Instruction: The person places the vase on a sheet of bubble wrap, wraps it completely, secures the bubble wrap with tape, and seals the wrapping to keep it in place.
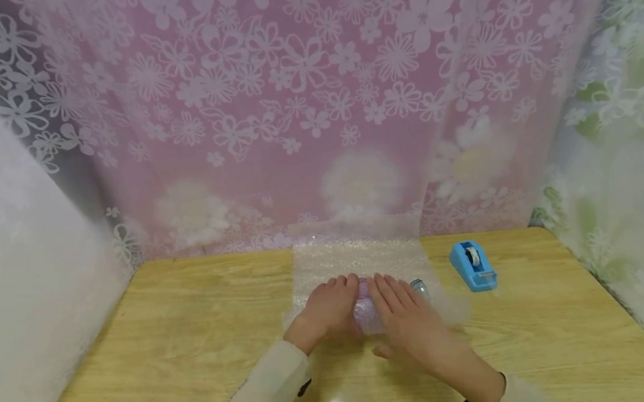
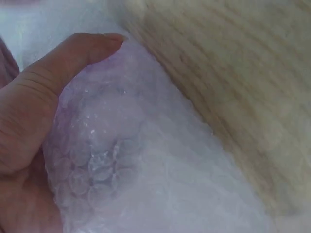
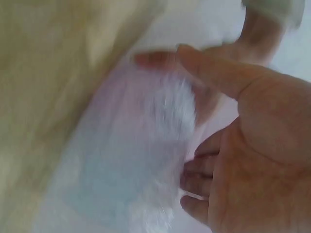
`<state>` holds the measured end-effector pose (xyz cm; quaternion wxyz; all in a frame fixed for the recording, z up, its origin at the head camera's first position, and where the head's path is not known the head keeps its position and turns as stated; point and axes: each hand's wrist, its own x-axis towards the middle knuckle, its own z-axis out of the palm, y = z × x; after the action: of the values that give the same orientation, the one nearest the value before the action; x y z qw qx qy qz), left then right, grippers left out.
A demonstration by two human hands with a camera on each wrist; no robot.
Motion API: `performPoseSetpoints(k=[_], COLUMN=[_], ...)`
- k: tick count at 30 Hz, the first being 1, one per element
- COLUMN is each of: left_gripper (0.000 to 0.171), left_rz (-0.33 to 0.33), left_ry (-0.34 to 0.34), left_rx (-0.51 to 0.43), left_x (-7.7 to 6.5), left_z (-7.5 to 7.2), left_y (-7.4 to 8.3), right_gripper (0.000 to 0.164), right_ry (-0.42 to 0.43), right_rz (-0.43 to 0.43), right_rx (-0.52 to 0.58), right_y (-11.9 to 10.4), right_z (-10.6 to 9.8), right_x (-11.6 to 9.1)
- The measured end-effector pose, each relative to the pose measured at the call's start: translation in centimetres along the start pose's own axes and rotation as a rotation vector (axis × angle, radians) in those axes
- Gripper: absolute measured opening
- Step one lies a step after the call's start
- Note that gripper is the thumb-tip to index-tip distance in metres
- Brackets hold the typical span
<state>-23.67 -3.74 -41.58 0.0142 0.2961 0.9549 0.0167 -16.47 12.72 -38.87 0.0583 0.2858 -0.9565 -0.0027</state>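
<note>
A roll of clear bubble wrap [image 1: 368, 316] lies on the table around a pinkish-purple thing, its kind blurred by the layers. At the right, a shiny, glass-like end [image 1: 420, 288] shows beside the right hand. My left hand [image 1: 331, 307] grips the left part of the roll, with its thumb [image 2: 73, 58] along the wrap and its fingers over the far side. Over the right part lies my right hand [image 1: 409, 322], fingers fairly straight and fingertips at the wrap. Its thumb [image 3: 218, 73] stands apart, near the left hand's thumb.
A flat length of bubble wrap [image 1: 356, 249] runs from the roll to the table's back edge, against the pink floral curtain [image 1: 304, 131]. To the right stands a blue tape dispenser [image 1: 473, 267]. The wooden table [image 1: 194, 323] has curtains on both sides.
</note>
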Motion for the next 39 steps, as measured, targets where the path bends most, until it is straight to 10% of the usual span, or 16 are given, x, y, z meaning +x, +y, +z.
performPoseSetpoints(k=[15, 32, 39], left_gripper=[0.078, 0.082, 0.094], left_rz=[-0.041, -0.031, -0.03], left_ry=[-0.121, -0.231, -0.267], left_rx=[-0.062, -0.122, -0.212], left_x=[1.2, 2.0, 2.3], left_z=[-1.1, -2.3, -2.0], left_y=[0.1, -0.3, -0.8], right_gripper=[0.112, 0.065, 0.065], right_ry=[0.144, 0.493, 0.455], right_rz=[0.017, 0.033, 0.019], right_rx=[-0.035, -0.131, -0.128], right_y=[-0.1, 1.1, 1.8], right_z=[4.4, 6.7, 6.6], right_x=[0.4, 3.2, 3.5])
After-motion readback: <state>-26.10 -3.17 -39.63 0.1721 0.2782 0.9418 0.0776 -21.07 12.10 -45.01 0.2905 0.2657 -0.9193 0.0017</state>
